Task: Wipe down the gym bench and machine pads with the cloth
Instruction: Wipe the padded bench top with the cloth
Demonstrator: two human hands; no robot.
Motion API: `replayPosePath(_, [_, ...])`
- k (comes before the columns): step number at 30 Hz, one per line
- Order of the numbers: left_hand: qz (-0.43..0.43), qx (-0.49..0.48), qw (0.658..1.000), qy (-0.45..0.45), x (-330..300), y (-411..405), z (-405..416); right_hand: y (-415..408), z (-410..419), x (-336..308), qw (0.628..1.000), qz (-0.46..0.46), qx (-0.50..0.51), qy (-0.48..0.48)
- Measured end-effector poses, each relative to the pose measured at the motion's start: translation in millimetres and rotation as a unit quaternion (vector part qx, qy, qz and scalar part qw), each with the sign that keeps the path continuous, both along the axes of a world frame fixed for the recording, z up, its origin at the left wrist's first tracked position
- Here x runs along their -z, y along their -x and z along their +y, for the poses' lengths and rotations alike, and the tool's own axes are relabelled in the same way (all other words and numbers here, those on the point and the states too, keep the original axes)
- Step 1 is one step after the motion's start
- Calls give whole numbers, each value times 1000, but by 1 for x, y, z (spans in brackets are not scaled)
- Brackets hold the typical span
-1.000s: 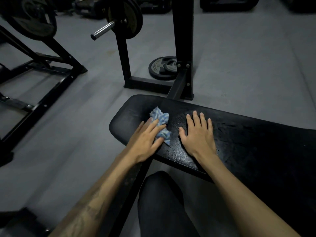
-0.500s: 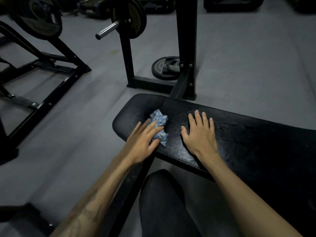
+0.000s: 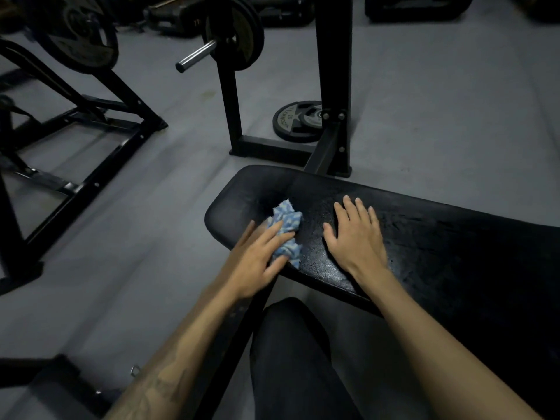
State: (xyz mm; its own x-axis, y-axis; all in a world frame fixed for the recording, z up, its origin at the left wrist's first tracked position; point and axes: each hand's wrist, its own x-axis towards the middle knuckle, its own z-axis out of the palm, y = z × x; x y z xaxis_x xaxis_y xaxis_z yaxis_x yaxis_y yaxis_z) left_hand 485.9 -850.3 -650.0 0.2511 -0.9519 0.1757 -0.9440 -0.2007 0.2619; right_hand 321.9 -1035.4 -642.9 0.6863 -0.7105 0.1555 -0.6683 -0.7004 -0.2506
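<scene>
A black padded gym bench runs from the middle of the view to the right edge. A crumpled blue and white cloth lies on its left end. My left hand presses on the cloth's near side with straight fingers, slightly blurred. My right hand rests flat on the pad just right of the cloth, fingers spread. The pad's surface looks damp and speckled around both hands.
The bench's black rack uprights stand behind the pad, with a loaded bar end sticking out to the left. A weight plate lies on the grey floor. Another black frame stands at left. My dark-trousered knee is below the bench.
My left hand has slid the cloth slightly across the pad's left end. My right hand stays flat in the same spot. The view has shifted a little.
</scene>
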Motion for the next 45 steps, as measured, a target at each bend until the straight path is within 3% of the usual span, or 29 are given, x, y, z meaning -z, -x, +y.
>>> replayPosePath(5, [76, -193, 978, 23, -7, 8, -6, 0, 1, -1, 999, -31, -10, -2])
replayPosePath(12, [4, -38, 999, 4, 1, 15, 4, -1, 4, -3, 996, -65, -58, -8])
replayPosePath(19, [0, -182, 983, 39, -7, -19, 15, -20, 34, -7, 987, -86, -138, -16])
replayPosePath(24, [33, -139, 988, 61, -4, 5, 2, -45, 59, 0, 986, -84, -144, -19])
replayPosePath(30, [-9, -93, 991, 98, -5, -15, 3, -43, 59, 3, 987, -84, -139, -6])
replayPosePath(38, [121, -232, 959, 107, 4, -31, -1, -46, 62, 5, 990, -68, -122, 22])
replayPosePath(45, [100, -118, 977, 149, 12, -1, 8, -48, 62, 6, 990, -58, -124, 29])
